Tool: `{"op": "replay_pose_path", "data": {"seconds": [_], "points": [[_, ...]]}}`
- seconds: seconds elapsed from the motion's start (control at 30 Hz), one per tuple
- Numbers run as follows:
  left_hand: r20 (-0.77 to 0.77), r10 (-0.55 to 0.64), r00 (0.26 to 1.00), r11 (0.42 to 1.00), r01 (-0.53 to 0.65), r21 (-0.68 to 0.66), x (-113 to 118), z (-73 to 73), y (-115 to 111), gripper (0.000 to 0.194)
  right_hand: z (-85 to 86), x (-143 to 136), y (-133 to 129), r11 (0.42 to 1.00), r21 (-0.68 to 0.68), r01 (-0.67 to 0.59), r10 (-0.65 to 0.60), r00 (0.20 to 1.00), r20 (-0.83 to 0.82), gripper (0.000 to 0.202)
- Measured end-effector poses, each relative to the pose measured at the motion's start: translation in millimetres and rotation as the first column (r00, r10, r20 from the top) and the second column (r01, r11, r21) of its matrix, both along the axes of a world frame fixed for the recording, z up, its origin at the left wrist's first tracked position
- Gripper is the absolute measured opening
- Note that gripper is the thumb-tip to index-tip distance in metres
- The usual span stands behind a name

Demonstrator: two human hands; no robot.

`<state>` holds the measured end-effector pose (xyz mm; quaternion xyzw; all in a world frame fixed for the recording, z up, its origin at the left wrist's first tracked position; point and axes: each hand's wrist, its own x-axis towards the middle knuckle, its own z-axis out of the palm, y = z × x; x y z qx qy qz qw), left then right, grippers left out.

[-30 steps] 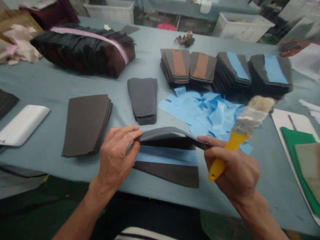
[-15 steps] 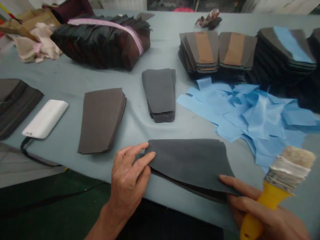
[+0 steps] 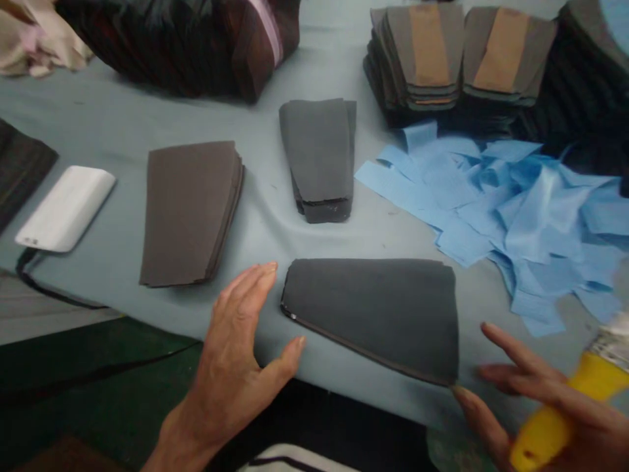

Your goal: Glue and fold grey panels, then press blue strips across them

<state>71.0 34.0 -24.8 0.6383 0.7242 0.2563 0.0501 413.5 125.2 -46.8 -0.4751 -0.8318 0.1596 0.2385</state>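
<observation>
A flat stack of dark grey fabric panels (image 3: 373, 314) lies near the table's front edge, its layers lined up. Just off its narrow left end is my left hand (image 3: 240, 354), open, thumb and fingers apart with nothing between them. At the wide right end, my right hand (image 3: 550, 400) has its thumb at the stack's lower corner. A paintbrush with a yellow handle (image 3: 545, 432) is tucked in that same hand, while the forefinger stretches forward. The brush's bristles are cut off by the right edge of the view.
Beyond are a brown panel stack (image 3: 189, 213), a smaller grey stack (image 3: 319, 151) and a heap of blue strips (image 3: 491, 203). A white power bank (image 3: 66, 206) with a black cable lies left. Banded bundles (image 3: 432, 52) and a dark tied bundle (image 3: 196, 46) stand at the back.
My left hand has let go of the stack's left end and opened. The right hand has moved right with the paintbrush. The lifted top panel now lies flat. The view has tilted down.
</observation>
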Motion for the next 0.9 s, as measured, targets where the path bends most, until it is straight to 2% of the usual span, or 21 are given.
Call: {"op": "replay_pose_path", "data": {"seconds": [0.07,0.1,0.17,0.2,0.3,0.37,0.53,0.7,0.8,0.9], "points": [[-0.047,-0.136,0.990,0.990,0.134,-0.041,-4,5.2,13,0.087,9.3,-14,4,0.997,0.021,0.072,-0.072,0.997,0.004,0.033],[-0.076,-0.194,0.978,0.980,0.189,-0.068,-6,7.0,20,0.096,14.1,-22,7,0.998,0.036,0.052,-0.052,0.999,0.000,0.037],[-0.131,-0.298,0.945,0.951,0.283,-0.123,-10,8.5,35,0.111,23.2,-34,15,0.994,0.104,-0.024,0.021,0.999,0.034,0.042],[-0.154,-0.337,0.929,0.937,0.315,-0.154,-11,8.2,42,0.117,27.1,-39,19,0.987,0.125,-0.101,0.092,0.993,0.075,0.043],[-0.188,-0.407,0.894,0.904,0.365,-0.224,-12,6.0,57,0.131,34.5,-46,28,0.959,0.090,-0.267,0.251,0.955,0.159,0.045],[-0.188,-0.431,0.882,0.889,0.379,-0.258,-11,5.0,62,0.136,35.8,-46,30,0.948,0.051,-0.314,0.301,0.936,0.181,0.054],[-0.174,-0.471,0.865,0.866,0.415,-0.278,-3,3.8,73,0.136,41.5,-50,38,0.954,0.025,-0.299,0.287,0.934,0.214,0.080],[-0.184,-0.516,0.836,0.835,0.444,-0.325,2,2.1,88,0.129,49.3,-62,70,0.930,0.000,-0.367,0.355,0.899,0.256,0.083],[-0.184,-0.534,0.825,0.814,0.443,-0.375,3,7.0,94,0.124,46.2,-66,86,0.918,-0.006,-0.397,0.383,0.882,0.274,0.087],[-0.178,-0.540,0.823,0.809,0.448,-0.381,5,14.7,95,0.115,43.2,-68,91,0.907,-0.016,-0.422,0.409,0.870,0.274,0.086]]}}
